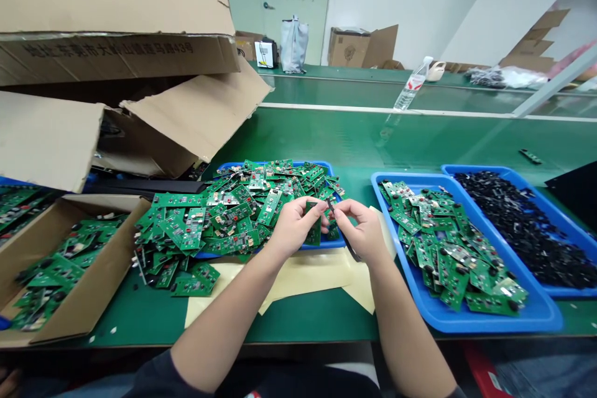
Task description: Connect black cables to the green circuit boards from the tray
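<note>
My left hand (pixel 296 222) is closed on a green circuit board (pixel 314 234), held upright with its lower end below the fingers. My right hand (pixel 362 229) grips a slim black tool (pixel 351 250); its dark tip meets the board's edge between both hands. The tool's exact kind is hidden by the fingers. Behind and to the left, a heap of green circuit boards (pixel 233 211) overflows a blue tray (pixel 332 169). Right of my hands, another blue tray (pixel 489 322) holds more circuit boards (pixel 448 249).
Small black parts (pixel 522 224) fill a far-right blue tray (pixel 590 291). At left, an open cardboard box (pixel 88 305) holds boards, below large carton flaps (pixel 200 109). Yellowish paper (pixel 298 280) lies under my forearms. A water bottle (pixel 413 84) and a lone board (pixel 530 156) are farther back.
</note>
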The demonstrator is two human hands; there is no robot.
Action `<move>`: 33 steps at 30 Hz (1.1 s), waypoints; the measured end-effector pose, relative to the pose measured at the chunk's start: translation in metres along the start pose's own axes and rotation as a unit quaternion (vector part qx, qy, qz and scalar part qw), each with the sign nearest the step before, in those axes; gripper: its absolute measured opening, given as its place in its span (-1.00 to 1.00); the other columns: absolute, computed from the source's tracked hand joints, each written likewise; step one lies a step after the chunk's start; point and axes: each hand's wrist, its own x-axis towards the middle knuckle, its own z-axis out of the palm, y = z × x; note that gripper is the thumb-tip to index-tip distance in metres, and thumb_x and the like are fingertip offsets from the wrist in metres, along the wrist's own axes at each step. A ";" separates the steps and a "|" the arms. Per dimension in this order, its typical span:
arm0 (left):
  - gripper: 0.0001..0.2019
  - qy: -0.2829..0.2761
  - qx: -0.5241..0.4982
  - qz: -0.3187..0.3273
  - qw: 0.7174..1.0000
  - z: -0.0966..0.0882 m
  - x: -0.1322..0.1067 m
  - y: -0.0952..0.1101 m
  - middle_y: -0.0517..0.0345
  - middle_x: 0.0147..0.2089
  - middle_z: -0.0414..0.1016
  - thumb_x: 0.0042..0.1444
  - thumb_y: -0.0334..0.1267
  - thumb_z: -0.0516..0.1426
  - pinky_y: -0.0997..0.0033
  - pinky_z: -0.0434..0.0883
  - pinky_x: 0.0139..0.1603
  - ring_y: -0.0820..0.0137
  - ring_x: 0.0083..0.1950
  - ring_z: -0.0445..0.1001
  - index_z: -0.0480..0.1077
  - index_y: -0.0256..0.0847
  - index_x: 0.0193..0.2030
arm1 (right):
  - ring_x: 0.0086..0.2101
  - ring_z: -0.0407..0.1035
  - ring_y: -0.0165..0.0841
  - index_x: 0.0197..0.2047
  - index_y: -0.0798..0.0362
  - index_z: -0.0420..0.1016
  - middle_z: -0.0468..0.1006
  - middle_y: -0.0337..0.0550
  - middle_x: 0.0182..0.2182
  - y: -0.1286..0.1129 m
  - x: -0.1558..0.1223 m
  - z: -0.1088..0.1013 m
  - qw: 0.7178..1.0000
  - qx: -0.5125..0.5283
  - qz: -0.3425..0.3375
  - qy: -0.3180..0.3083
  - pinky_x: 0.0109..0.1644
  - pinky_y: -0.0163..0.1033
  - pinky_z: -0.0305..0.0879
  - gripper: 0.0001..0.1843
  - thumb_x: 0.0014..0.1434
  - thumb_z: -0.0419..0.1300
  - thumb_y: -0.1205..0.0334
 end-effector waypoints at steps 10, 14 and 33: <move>-0.83 0.022 0.061 -0.049 0.997 -0.007 0.002 0.007 0.28 -0.54 0.33 0.05 -0.36 0.00 0.49 0.29 -0.47 0.50 -0.55 0.32 0.34 -0.24 -0.23 | -0.48 0.33 -0.39 -0.47 0.00 0.32 0.44 -0.23 -0.53 -0.002 0.001 -0.010 0.988 -0.126 -0.075 -0.048 -0.38 -0.30 0.23 -0.82 0.16 0.02 0.30; -0.68 -0.028 0.003 -0.076 0.997 -0.002 -0.002 0.011 0.30 -0.55 0.33 0.00 -0.41 -0.04 0.51 0.25 -0.50 0.52 -0.57 0.29 0.27 -0.27 -0.06 | -0.50 0.29 -0.40 -0.46 0.00 0.32 0.41 -0.24 -0.54 -0.004 -0.001 -0.006 0.985 -0.111 -0.101 -0.078 -0.40 -0.30 0.21 -0.83 0.16 0.02 0.29; -0.80 -0.059 0.054 -0.093 0.992 0.000 -0.002 0.008 0.28 -0.56 0.32 0.03 -0.43 -0.07 0.56 0.26 -0.55 0.53 -0.57 0.30 0.32 -0.27 -0.25 | -0.54 0.26 -0.42 -0.52 0.02 0.26 0.41 -0.23 -0.58 0.000 0.000 -0.002 0.966 -0.182 -0.168 -0.071 -0.42 -0.31 0.15 -0.79 0.15 0.02 0.33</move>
